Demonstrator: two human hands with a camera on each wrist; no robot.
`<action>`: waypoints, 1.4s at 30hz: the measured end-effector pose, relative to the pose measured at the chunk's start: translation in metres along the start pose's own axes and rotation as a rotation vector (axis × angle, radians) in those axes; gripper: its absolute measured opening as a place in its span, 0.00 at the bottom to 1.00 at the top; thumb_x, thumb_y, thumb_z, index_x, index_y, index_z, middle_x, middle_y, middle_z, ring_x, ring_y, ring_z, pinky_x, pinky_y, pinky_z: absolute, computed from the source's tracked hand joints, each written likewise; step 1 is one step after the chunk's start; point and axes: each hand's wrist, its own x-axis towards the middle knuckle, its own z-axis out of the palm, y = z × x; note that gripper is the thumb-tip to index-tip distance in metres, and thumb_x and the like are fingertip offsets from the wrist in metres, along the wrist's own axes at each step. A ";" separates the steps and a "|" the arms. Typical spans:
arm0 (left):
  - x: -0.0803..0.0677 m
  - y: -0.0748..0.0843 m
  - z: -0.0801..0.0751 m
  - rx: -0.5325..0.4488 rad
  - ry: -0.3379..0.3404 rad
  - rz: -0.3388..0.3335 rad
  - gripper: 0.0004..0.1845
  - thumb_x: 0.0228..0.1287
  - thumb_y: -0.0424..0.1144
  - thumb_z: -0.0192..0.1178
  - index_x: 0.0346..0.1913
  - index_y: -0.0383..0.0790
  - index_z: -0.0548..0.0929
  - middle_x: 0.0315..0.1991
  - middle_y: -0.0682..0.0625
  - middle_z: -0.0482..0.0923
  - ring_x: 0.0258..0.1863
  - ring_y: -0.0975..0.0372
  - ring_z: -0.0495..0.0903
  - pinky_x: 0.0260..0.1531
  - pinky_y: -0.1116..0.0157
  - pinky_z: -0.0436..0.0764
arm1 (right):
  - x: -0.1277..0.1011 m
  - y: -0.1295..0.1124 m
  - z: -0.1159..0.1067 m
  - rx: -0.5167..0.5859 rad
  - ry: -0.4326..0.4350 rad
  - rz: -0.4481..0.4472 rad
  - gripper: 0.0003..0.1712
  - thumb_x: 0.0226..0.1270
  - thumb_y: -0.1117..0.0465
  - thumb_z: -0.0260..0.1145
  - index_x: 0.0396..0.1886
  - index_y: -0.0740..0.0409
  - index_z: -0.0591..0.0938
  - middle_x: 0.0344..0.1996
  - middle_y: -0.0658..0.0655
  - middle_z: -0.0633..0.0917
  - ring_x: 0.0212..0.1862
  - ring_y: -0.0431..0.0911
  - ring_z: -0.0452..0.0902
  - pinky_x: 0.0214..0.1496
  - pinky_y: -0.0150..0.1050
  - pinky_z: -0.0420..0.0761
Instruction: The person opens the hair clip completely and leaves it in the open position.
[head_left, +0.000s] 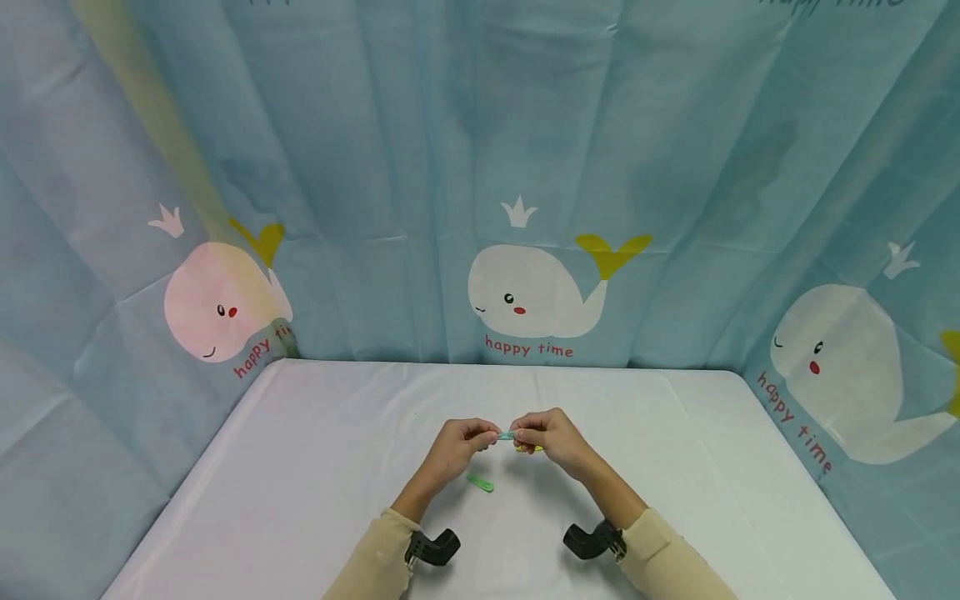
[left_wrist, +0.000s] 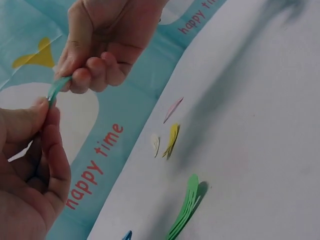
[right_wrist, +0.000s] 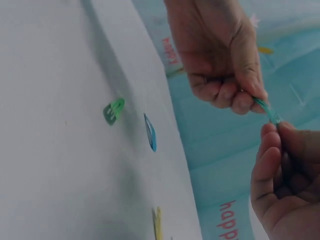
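Above the white table [head_left: 315, 467] both hands meet over a small teal hair clip [head_left: 506, 435]. My left hand [head_left: 487, 435] pinches its left end and my right hand [head_left: 522, 435] pinches its right end. In the left wrist view the teal clip [left_wrist: 56, 90] spans from my left thumb and forefinger [left_wrist: 45, 107] up to the right hand [left_wrist: 70, 82]. The right wrist view shows the same clip [right_wrist: 267, 110] held between the two hands. A green clip [head_left: 480, 482] lies on the table just below the hands.
More snap clips lie on the table: yellow [left_wrist: 172, 140], pink [left_wrist: 173, 110], a pale one [left_wrist: 156, 145], green [left_wrist: 186, 207] and blue [right_wrist: 150, 132]. A teal curtain with whale prints [head_left: 528, 292] encloses the table on three sides.
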 end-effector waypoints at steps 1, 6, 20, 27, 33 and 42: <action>0.000 -0.001 0.000 0.000 0.005 -0.002 0.11 0.68 0.39 0.60 0.41 0.35 0.86 0.34 0.45 0.83 0.33 0.64 0.75 0.36 0.66 0.76 | 0.000 -0.001 0.001 -0.002 0.000 -0.004 0.12 0.69 0.67 0.61 0.40 0.77 0.83 0.28 0.57 0.84 0.29 0.40 0.75 0.34 0.31 0.78; 0.001 -0.002 0.000 -0.005 0.033 0.001 0.10 0.68 0.38 0.59 0.41 0.35 0.86 0.34 0.44 0.84 0.33 0.64 0.75 0.36 0.69 0.76 | 0.001 -0.001 0.003 0.004 0.033 0.012 0.13 0.69 0.65 0.62 0.41 0.75 0.83 0.27 0.53 0.85 0.28 0.39 0.77 0.34 0.30 0.79; -0.006 0.018 -0.003 0.016 0.038 0.008 0.10 0.68 0.36 0.60 0.43 0.34 0.86 0.38 0.40 0.85 0.34 0.62 0.76 0.36 0.69 0.75 | 0.001 0.001 0.001 0.087 0.051 0.067 0.15 0.69 0.65 0.62 0.44 0.77 0.82 0.25 0.47 0.84 0.28 0.38 0.78 0.34 0.29 0.80; -0.002 0.003 -0.004 0.003 0.021 0.018 0.12 0.66 0.45 0.62 0.44 0.42 0.87 0.42 0.46 0.86 0.40 0.62 0.80 0.40 0.67 0.78 | 0.001 0.002 0.000 0.097 0.059 0.070 0.14 0.69 0.64 0.62 0.43 0.76 0.83 0.25 0.47 0.84 0.27 0.38 0.78 0.33 0.30 0.80; -0.001 0.003 -0.005 -0.003 0.036 0.035 0.14 0.66 0.47 0.62 0.44 0.39 0.87 0.39 0.46 0.86 0.36 0.65 0.79 0.38 0.68 0.77 | 0.001 0.003 0.000 0.107 0.064 0.070 0.15 0.69 0.65 0.62 0.43 0.76 0.82 0.25 0.47 0.84 0.26 0.38 0.78 0.32 0.30 0.80; -0.001 0.004 -0.005 -0.022 0.079 0.045 0.10 0.65 0.41 0.64 0.42 0.38 0.87 0.39 0.44 0.86 0.36 0.66 0.80 0.37 0.69 0.77 | 0.004 0.005 0.001 0.137 0.066 0.079 0.15 0.69 0.64 0.63 0.44 0.76 0.82 0.25 0.48 0.84 0.27 0.39 0.78 0.33 0.30 0.80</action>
